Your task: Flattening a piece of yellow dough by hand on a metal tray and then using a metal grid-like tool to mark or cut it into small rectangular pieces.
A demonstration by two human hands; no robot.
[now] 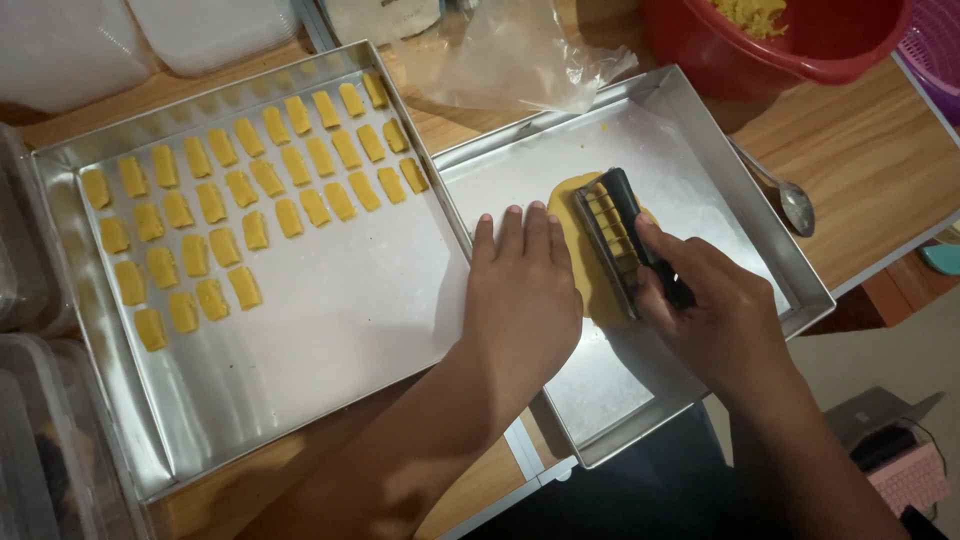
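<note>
My right hand [715,315] grips a black ridged dough cutter [615,225] and presses it onto a flat sheet of yellow dough [572,215] in the right metal tray [700,150]. My left hand [520,290] lies flat, fingers together, on that tray's floor beside the dough's left edge. The left metal tray [330,320] holds several rows of small yellow dough pieces [250,185] in its upper left part.
A red bowl [790,50] with yellow dough stands at the back right. A metal spoon [790,200] lies on the wooden table right of the tray. Crumpled clear plastic [510,60] and plastic lids [120,35] lie at the back. Plastic containers [30,440] line the left edge.
</note>
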